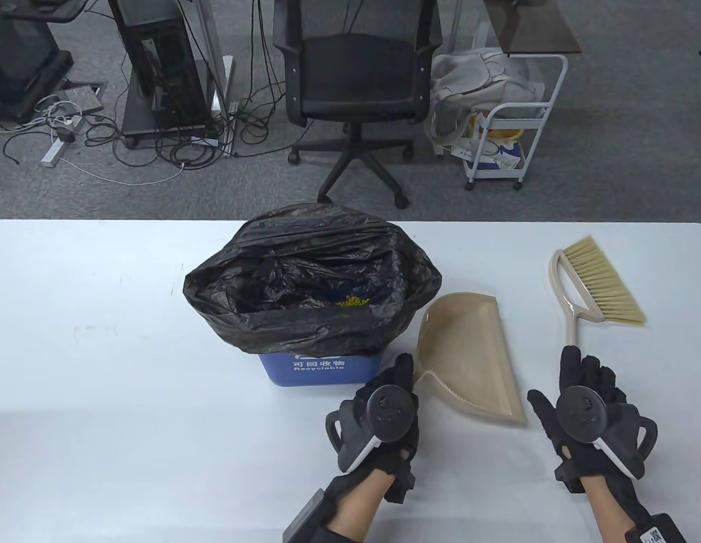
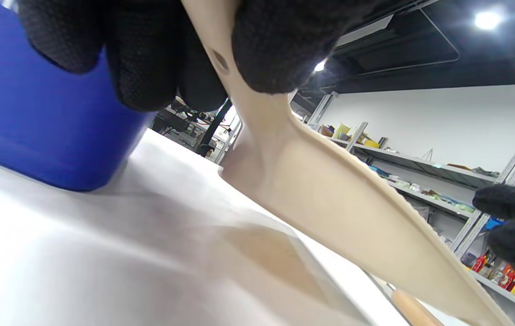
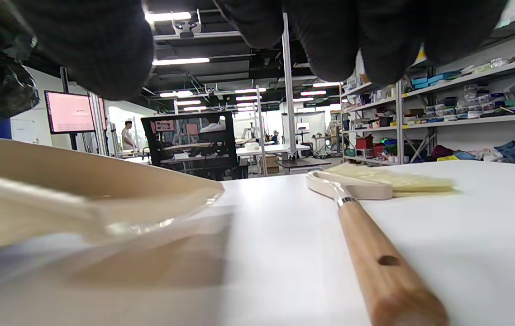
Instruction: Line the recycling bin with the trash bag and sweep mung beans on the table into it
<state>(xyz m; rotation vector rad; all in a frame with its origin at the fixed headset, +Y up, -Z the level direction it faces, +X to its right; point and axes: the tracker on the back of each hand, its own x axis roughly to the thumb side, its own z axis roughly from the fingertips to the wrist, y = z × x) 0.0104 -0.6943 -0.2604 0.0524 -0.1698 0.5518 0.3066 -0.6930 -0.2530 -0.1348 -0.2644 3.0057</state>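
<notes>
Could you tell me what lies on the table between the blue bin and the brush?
The dustpan lies between the bin and the brush, its handle held by the left hand. The table view shows this.

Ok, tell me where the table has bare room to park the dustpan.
Free: the wide stretch left of the blue bin, and the near edge in front of it. Crowded: between bin and brush, where the dustpan and both hands sit.

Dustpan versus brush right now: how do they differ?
The left hand grips the dustpan by its handle; the brush lies free under the open right hand. The dustpan sits beside the recycling bin; the brush lies farther right. Both are beige.
</notes>
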